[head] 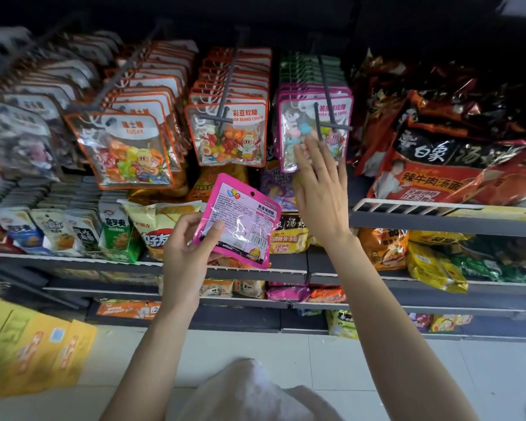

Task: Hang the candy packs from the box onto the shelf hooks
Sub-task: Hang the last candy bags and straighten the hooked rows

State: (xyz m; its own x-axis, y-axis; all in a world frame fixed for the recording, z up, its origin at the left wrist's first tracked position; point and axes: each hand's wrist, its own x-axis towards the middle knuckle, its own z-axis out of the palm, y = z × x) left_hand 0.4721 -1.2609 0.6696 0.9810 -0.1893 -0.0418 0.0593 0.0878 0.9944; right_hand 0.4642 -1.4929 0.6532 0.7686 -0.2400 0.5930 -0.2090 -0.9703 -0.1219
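Note:
My left hand [189, 250] grips a pink candy pack [240, 220] by its lower left corner, its printed back toward me, held in front of the shelves below the hooks. My right hand [319, 183] is raised with straight fingers touching the front pink pack [331, 117] that hangs on the right dark hook [318, 123]. More pink and green packs hang behind it on the same hook. Orange-edged candy packs [230, 132] fill the hooks to the left.
Red and black noodle bags [444, 165] lie on a white wire shelf [438, 205] to the right. Snack bags [116, 232] line the lower grey shelves. A yellow cardboard box [28, 350] stands on the floor at lower left. White cloth [249, 393] sits below my arms.

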